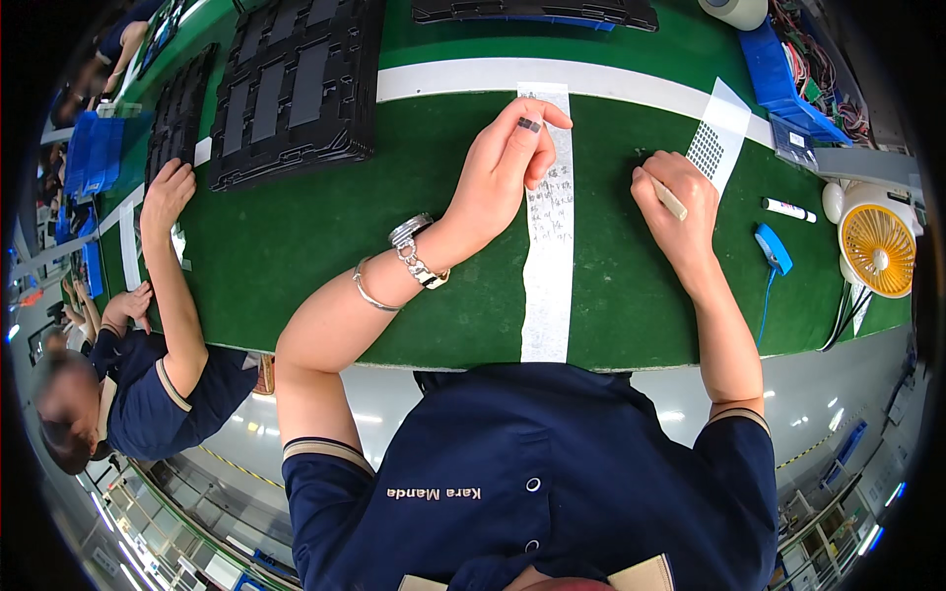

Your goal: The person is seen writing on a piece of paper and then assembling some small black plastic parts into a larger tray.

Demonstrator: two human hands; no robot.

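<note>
My left hand [505,158] hovers over a long white paper strip [547,295] with handwriting on its upper part. Its fingers are loosely curled and apart, the index finger stretched to the right. Small dark stickers [529,125] lie on the thumb tip. To the right, my right hand [685,202] is closed around a short beige stick [670,201]; the fist hides its other end, so I cannot tell its exact kind. Just beyond that hand, a white sheet [724,123] carries rows of small dark stickers [705,150].
Black moulded trays [296,98] stand at the far left. At right are a white marker [788,210], a blue clip-like piece [774,249] with a cord, a yellow-white fan [877,246] and a blue bin [783,74] of wires. A co-worker [168,384] works on the left.
</note>
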